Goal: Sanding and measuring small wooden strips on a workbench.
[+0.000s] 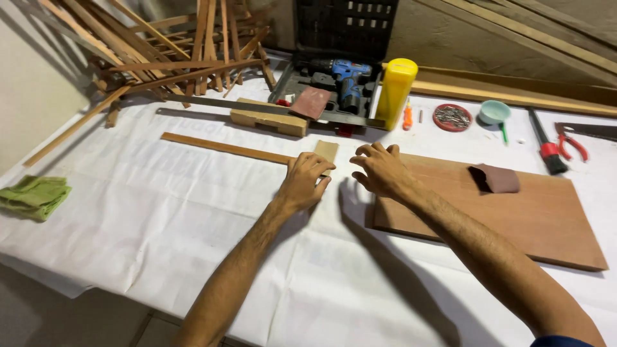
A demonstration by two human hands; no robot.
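A green cloth (33,196) lies at the far left of the white-covered table (160,218); behind it a heap of wooden slats (173,45) leans against the wall; a long thin wooden strip (225,147) runs across the sheet to the left hand (307,182), whose fingers curl down onto its right end, pressing it rather than gripping it, beside a small pale wooden piece (327,150); the right hand (380,171) hovers just beside, fingers bent and loose, holding nothing, over the near-left corner of a reddish wooden board (514,212); a brown sanding block (495,178) rests on that board; farther back stand a blue drill (347,80) in its open case and a yellow bottle (396,90).
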